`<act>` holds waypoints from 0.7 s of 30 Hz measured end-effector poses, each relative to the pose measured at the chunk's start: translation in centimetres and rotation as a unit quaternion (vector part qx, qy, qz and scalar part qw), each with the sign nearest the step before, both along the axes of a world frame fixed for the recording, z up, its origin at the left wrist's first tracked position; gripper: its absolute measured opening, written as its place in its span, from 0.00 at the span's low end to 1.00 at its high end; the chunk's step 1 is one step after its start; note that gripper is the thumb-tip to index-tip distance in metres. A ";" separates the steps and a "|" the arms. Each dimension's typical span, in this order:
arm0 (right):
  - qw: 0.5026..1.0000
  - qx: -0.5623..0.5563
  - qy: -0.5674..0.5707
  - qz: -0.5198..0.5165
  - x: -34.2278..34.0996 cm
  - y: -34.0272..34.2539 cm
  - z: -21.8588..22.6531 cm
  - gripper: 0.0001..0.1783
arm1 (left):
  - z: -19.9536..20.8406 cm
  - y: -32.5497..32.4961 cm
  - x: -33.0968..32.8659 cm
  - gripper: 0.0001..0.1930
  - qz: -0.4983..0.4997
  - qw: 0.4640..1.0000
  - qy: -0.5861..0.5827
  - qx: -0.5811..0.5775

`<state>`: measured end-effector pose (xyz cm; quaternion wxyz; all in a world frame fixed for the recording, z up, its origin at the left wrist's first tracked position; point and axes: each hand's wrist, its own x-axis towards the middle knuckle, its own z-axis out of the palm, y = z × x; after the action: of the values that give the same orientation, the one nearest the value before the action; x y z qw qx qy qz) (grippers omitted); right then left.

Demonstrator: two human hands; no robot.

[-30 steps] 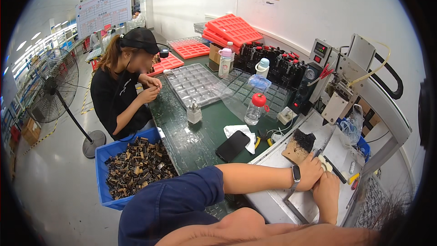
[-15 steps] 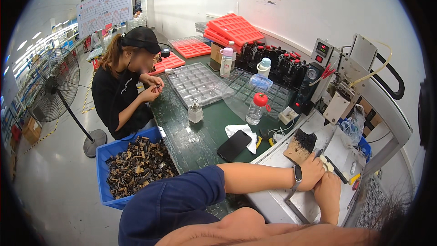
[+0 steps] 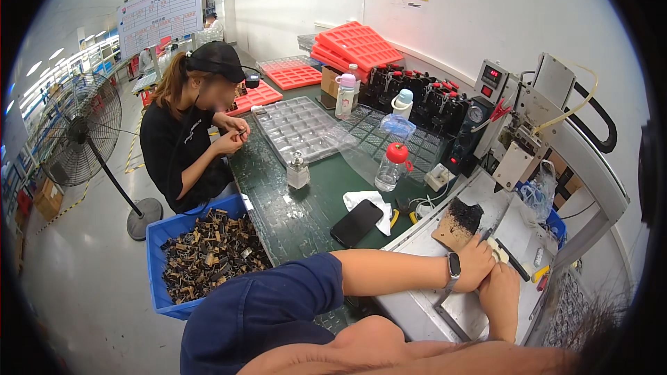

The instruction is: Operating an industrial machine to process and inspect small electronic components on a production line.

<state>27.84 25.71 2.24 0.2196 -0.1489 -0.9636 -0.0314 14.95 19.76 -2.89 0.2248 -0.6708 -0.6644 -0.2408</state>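
My left hand (image 3: 476,264), with a watch on its wrist, and my right hand (image 3: 501,293) meet over the pale work surface (image 3: 417,300) of a bench machine. The fingers of both are bent close together around a small thing I cannot make out. A pale, cream-coloured piece (image 3: 497,250) shows just beyond the left fingers. Right beside them lies a black rod-like tool (image 3: 513,260). Beyond the left hand is a brown board (image 3: 451,235) with a heap of small black parts (image 3: 467,214) on it.
A metal press machine (image 3: 514,161) rises at the right. On the green table (image 3: 323,198) are a phone (image 3: 358,223), a white cloth (image 3: 384,225), a red-lidded bottle (image 3: 387,175) and a clear tray (image 3: 299,125). A co-worker (image 3: 182,146) sits beyond a blue bin (image 3: 158,264) of small parts.
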 end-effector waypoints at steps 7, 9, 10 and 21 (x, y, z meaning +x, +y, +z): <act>1.000 0.003 -0.007 -0.006 0.0 0.1 0.2 0.05 | 0.3 0.1 0.0 0.19 -0.004 1.000 -0.008 -0.012; 1.000 -0.001 -0.003 -0.003 -0.1 0.0 0.1 0.05 | 0.3 0.0 -0.1 0.19 -0.004 1.000 -0.009 -0.011; 1.000 -0.004 0.003 0.000 -0.1 0.0 0.1 0.05 | 0.4 -0.1 -0.1 0.19 -0.005 1.000 -0.010 -0.010; 1.000 -0.004 -0.003 -0.004 -0.1 0.0 0.1 0.05 | 0.4 -0.3 -0.1 0.19 -0.009 1.000 0.000 0.002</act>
<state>27.78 25.73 2.29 0.2157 -0.1539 -0.9638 -0.0294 14.89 19.47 -2.54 0.2240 -0.6764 -0.6579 -0.2439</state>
